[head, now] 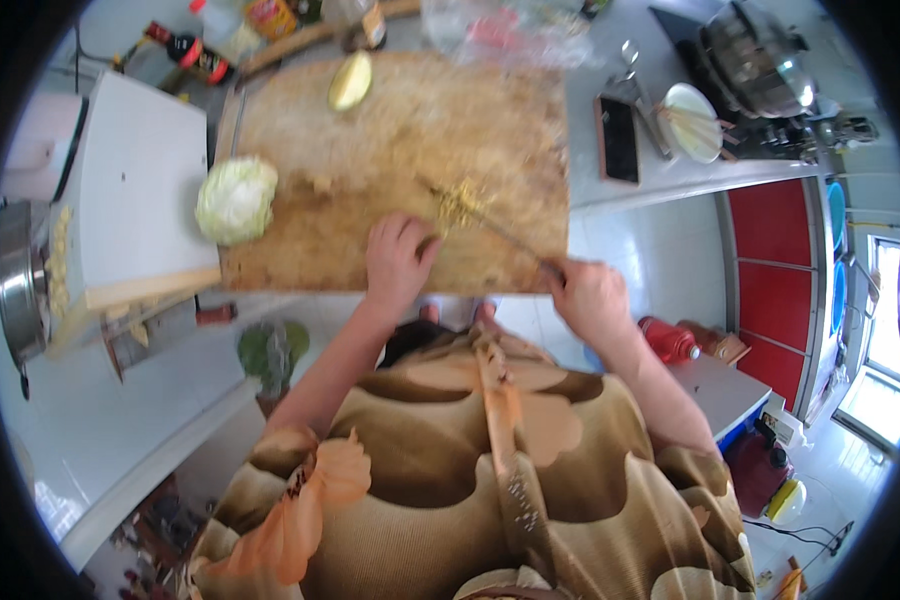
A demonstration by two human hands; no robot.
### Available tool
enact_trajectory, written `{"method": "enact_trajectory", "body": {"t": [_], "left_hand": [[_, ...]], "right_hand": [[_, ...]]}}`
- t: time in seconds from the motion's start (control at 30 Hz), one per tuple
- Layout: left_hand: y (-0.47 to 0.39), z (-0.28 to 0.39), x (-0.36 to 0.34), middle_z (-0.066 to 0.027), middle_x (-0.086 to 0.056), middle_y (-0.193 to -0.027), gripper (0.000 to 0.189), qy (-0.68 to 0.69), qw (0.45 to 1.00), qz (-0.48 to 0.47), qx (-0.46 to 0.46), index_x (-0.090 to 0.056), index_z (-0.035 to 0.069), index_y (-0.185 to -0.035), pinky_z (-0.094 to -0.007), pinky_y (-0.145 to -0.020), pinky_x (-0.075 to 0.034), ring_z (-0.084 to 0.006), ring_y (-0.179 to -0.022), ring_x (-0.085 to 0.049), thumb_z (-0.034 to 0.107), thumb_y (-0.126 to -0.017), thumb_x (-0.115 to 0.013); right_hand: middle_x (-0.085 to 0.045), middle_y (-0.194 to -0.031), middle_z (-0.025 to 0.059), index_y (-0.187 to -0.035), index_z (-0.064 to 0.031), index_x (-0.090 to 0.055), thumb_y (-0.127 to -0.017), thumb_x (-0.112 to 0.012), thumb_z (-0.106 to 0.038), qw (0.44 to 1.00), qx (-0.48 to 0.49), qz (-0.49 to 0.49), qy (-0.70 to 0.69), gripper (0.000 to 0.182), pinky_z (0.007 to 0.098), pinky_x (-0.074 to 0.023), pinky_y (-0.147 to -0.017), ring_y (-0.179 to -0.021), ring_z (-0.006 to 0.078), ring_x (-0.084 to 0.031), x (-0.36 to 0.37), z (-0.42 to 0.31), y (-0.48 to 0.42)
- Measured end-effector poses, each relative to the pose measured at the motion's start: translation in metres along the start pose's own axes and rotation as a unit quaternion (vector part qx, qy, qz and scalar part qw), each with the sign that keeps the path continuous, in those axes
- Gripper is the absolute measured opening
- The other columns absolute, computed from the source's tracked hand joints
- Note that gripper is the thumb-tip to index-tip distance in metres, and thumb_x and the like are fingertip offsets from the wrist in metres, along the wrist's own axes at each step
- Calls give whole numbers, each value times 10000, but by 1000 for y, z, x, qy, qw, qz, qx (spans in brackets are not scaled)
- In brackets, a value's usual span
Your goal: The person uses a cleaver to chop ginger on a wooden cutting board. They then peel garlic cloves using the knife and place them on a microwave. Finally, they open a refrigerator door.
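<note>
My right hand (591, 296) grips the handle of a kitchen knife (506, 234), whose blade is seen nearly edge-on. The blade reaches over a small pile of finely chopped yellow pieces (461, 202), perhaps ginger, on a worn wooden cutting board (420, 135). My left hand (401, 255) is just left of the pile, over the board's near part. Its fingers are bent and its thumb stands apart, with nothing visible in it. Near the board's left edge sits a pale green cabbage (237, 200). A cut pale yellow-green wedge (350, 81) lies at the far side.
Right of the board, a phone (618, 140), a white bowl with chopsticks (691, 124) and a steel pot (759, 60) occupy the counter. Plastic bags (506, 30) and a dark sauce bottle (195, 56) lie beyond the board. A white box-like surface (146, 187) adjoins its left.
</note>
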State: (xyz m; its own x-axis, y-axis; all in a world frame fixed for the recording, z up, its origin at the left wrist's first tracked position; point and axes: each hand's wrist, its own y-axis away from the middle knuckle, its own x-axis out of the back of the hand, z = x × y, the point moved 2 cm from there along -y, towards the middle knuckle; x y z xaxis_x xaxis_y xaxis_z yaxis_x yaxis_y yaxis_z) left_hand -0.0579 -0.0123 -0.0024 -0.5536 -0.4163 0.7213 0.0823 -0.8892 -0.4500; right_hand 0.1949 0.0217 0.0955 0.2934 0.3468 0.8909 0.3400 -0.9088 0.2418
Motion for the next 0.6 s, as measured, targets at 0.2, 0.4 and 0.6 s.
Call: {"method": "enact_trajectory", "body": {"t": [0.2,0.4,0.6], "left_hand": [[-10,4,-2,-84,-657,-888,131,117,988,8,99,-671,50,-922,-364,-700,-517,-285,-788,-643,31,-798,-709],[-25,11,-11,-129,-673,-1109,363,564,723,-34,398,-555,4,-1273,-349,-868,-530,-218,-982,-665,244,-1003,-518],[-42,28,-24,-195,-560,-1347,688,788,381,-132,465,-454,-31,-1379,-455,-1129,-350,-311,-1281,-512,546,-1034,-310]], "right_hand": [[-666,-695,180,-915,-76,-709,-920,-629,-330,990,-65,-82,-93,266,449,-527,-635,-640,356,-652,-10,17,-8],[-525,-548,12,-766,-30,-593,-955,-645,-300,837,-228,-209,-451,334,262,-378,-398,-413,113,-470,-15,36,-8],[-548,-571,51,-848,-22,-570,-946,-663,-286,717,-250,-262,-595,296,264,-388,-385,-399,120,-465,-18,33,-4]]}}
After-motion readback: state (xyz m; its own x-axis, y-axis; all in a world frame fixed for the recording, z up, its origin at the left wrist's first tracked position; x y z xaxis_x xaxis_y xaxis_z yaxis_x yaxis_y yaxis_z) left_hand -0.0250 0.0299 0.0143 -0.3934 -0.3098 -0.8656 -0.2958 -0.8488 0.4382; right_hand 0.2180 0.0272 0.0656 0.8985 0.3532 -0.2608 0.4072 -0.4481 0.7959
